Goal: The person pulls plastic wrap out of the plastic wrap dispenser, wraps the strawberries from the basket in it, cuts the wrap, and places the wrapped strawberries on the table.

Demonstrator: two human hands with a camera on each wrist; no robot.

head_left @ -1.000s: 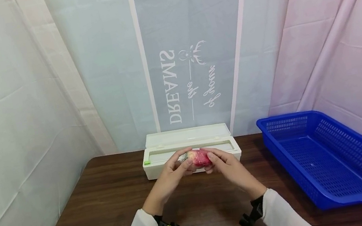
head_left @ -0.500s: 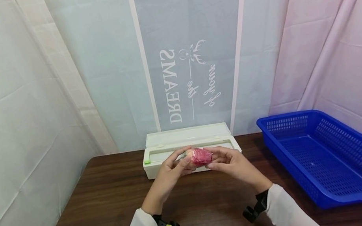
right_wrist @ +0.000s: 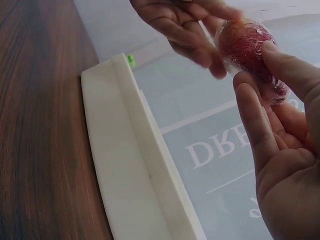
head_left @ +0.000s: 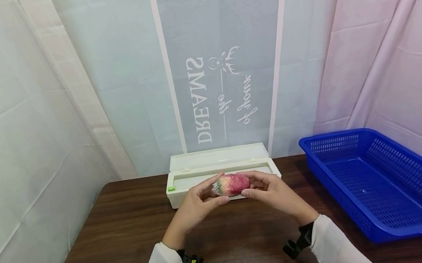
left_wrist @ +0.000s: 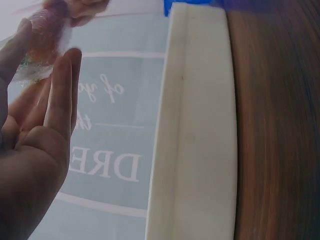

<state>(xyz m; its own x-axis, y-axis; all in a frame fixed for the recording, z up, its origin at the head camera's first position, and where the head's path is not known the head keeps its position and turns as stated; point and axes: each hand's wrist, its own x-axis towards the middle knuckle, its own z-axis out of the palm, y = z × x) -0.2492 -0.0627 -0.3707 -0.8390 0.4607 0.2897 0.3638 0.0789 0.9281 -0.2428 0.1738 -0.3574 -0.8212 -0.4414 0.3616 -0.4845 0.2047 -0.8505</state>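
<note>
A red, yellow and green-ended fruit (head_left: 233,185), wrapped in crinkled cling film, is held up between both hands; its exact kind is unclear. My right hand (head_left: 266,188) pinches the red end with thumb and fingers, also seen in the right wrist view, where the wrapped fruit (right_wrist: 248,47) shines. At the green end, the thumb and fingers of my left hand (head_left: 199,203) lie around the film. Behind them on the table stands a long white cling film dispenser (head_left: 178,199) with its clear lid raised. A green slider (head_left: 171,188) sits at its left end.
To the right is a blue perforated plastic basket (head_left: 383,233) on the dark wooden table (head_left: 129,243). Cloth curtains (head_left: 133,70) hang behind and on both sides. Black wrist cameras (head_left: 297,243) are strapped to both wrists.
The wrapped fruit has turned in the fingers, so more of its yellow and green end shows. My left thumb has dropped below it; my right hand has shifted its hold on the red end.
</note>
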